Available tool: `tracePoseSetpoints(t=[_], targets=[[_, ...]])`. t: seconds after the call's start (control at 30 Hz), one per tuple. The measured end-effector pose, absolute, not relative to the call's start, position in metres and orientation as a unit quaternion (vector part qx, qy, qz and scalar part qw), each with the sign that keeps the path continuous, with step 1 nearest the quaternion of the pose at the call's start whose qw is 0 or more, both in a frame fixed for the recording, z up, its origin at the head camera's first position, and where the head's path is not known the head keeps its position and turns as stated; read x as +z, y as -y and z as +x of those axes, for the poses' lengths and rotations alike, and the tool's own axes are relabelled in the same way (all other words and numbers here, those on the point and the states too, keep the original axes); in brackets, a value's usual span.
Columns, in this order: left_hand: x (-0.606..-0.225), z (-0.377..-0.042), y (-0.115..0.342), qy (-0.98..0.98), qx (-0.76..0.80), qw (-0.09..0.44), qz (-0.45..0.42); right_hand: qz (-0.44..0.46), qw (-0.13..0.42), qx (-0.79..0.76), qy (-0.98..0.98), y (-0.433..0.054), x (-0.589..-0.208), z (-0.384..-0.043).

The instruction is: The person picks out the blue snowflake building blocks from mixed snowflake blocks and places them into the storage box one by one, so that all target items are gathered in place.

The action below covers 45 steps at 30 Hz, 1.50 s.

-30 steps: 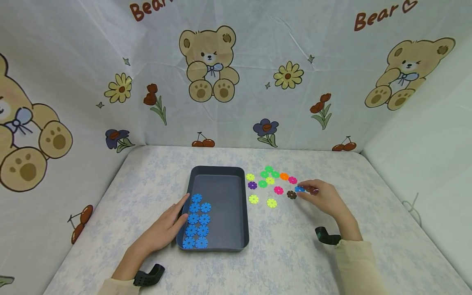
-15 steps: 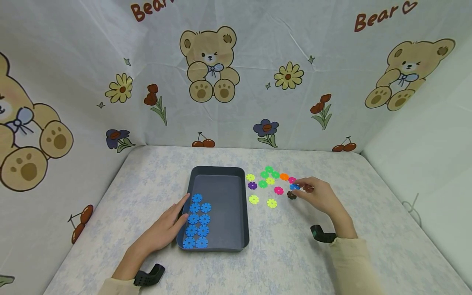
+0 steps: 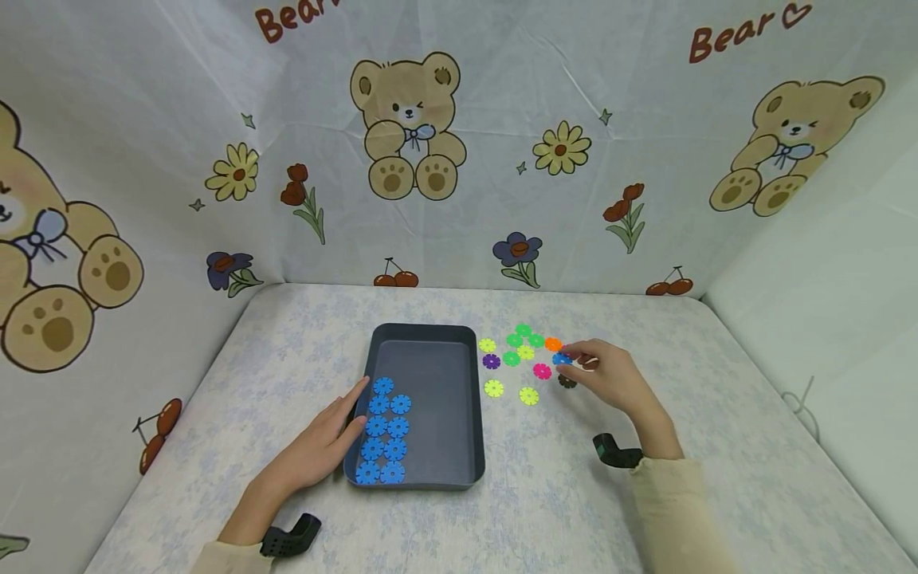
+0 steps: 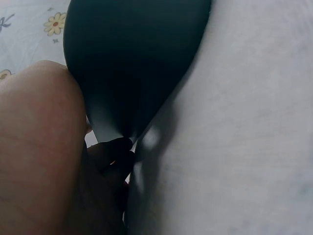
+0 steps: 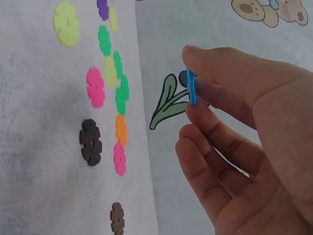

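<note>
My right hand (image 3: 613, 379) pinches a blue notched plastic disc (image 5: 191, 87) between thumb and fingers, above the scattered discs right of the tray. The right wrist view shows that disc edge-on. My left hand (image 3: 323, 442) rests at the left side of the dark grey tray (image 3: 479, 430), its index fingertip and thumb at the rim with the fingers fairly straight. Several blue discs (image 3: 394, 449) lie in two columns along the tray's left side. In the left wrist view the tray's outer wall (image 4: 137, 44) fills the upper middle, with shadowed fingers below it.
Loose discs lie right of the tray: yellow (image 3: 528, 396), green (image 3: 511, 359), purple (image 3: 491, 361), pink (image 3: 542, 371), orange (image 3: 553, 344) and dark brown (image 5: 90, 142). Another brown disc (image 5: 117, 219) is nearby. A bear-print cloth (image 3: 459, 231) rises behind the table.
My right hand has moved left and slightly toward the back with the blue disc, now overlapping the pink and dark brown discs. My left hand and the tray have stayed put.
</note>
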<state>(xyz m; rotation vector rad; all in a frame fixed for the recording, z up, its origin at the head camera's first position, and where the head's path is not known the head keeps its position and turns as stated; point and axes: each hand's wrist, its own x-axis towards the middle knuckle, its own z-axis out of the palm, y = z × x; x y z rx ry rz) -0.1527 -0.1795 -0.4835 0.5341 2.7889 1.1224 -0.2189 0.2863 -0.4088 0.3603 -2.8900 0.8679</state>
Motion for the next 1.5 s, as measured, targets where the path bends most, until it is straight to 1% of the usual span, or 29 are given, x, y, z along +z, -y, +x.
tracePoseSetpoints(t=[1.23,1.5], targets=[[-0.483,-0.152,0.180,-0.915,0.364,0.045,0.170,0.139,0.054,0.304,0.941,-0.242,-0.403,-0.228],[-0.482,-0.152,0.179,-0.913,0.367,0.048,0.169,0.161,0.058,0.307,0.936,-0.235,-0.403,-0.229]])
